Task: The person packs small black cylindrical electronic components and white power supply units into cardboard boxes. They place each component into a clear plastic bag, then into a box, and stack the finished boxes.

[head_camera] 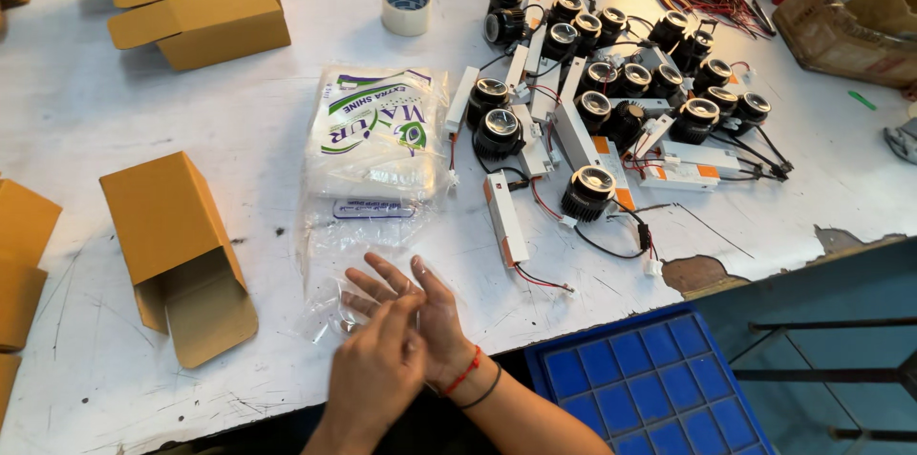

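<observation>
1. Rubbing together near the 6 o'clock edge of the table (115,111), the left hand (377,369) lies on top of the right hand (420,307). The right hand is flat and wide, palm up. The left hand bends over it with its fingers close together. I cannot tell if they pinch a thin clear bag (334,317) between them.
2. The clear bag lies under the fingers, at the low end of a pile of plastic bags (377,135) that runs up toward 12 o'clock.
3. The bags look slippery. I think 2 could stick together, so the hands may pick up more than 1.
4. An open brown box (177,254) sits at 9 o'clock of the hands. A quick elbow could knock it.
5. A white block with red wires (506,221) lies at 2 o'clock, just beside the bags. Its wires could catch on a bag and get dragged.
6. Many small black lamps (611,83) crowd the table at 1 o'clock. A pulled wire could tip 1 over.
7. A blue tray (659,388) sits below the table edge at 4 o'clock. Something pushed off that edge might drop in or miss it.
</observation>
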